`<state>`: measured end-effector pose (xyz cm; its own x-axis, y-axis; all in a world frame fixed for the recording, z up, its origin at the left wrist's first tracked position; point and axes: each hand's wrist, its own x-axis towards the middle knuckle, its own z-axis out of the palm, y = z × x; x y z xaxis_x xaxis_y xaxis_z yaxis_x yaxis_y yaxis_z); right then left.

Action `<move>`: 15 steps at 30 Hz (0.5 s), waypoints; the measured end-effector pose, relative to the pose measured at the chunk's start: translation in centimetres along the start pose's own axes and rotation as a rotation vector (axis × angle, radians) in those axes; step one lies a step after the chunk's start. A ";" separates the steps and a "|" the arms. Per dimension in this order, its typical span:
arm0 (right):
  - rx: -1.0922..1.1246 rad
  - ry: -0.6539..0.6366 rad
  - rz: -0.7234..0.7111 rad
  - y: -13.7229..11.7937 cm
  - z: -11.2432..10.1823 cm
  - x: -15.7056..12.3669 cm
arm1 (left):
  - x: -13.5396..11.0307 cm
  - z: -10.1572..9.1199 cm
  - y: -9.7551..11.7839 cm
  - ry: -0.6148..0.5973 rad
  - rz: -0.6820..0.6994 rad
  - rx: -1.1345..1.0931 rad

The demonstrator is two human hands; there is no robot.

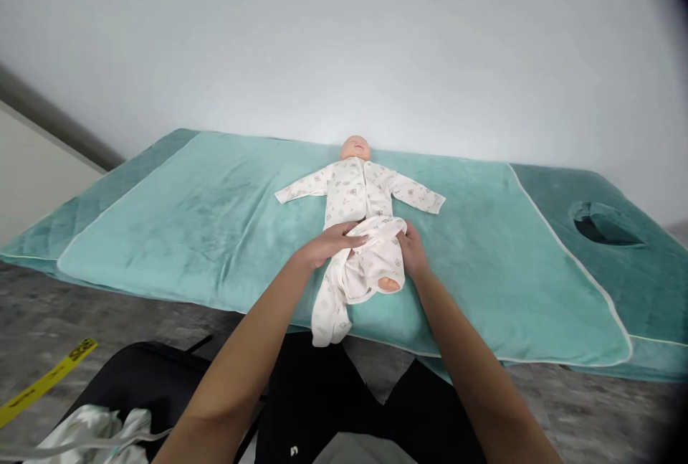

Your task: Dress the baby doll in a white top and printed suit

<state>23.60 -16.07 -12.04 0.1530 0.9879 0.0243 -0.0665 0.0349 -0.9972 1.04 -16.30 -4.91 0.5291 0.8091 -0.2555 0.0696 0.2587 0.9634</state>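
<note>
A baby doll lies on its back on the bed, head toward the wall. It wears a white printed long-sleeved top, its arms spread to both sides. Matching white baby trousers are bunched over its lower body. One foot shows at the cuff of the leg on the right, while the other trouser leg droops over the bed's near edge. My left hand grips the bunched fabric on the left, thumb on top. On the right side, my right hand is closed on the waistband, its fingertips partly hidden by cloth.
A teal plush cover spreads over the bed, which has a face hole at the right. Behind it rises a pale wall. At lower left, a black chair carries white cloth beside a pale cable.
</note>
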 end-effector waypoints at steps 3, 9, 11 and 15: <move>0.009 0.015 -0.014 -0.1 0.1 0.9 | -0.5 -1.3 -0.5 -0.012 -0.008 -0.216; 0.177 -0.025 0.027 0.5 0.3 0.8 | 2.5 -4.1 0.9 0.007 0.120 -0.325; 0.208 -0.020 0.037 0.7 0.2 0.7 | 4.3 -4.7 0.7 0.020 0.156 -0.394; 0.214 0.025 0.056 0.8 0.0 0.9 | 6.6 -5.1 -1.5 -0.012 0.116 -0.487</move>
<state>23.69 -15.19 -12.79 0.1678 0.9852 -0.0349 -0.2827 0.0142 -0.9591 0.09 -8.66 -8.41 0.5195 0.8420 -0.1453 -0.3921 0.3859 0.8351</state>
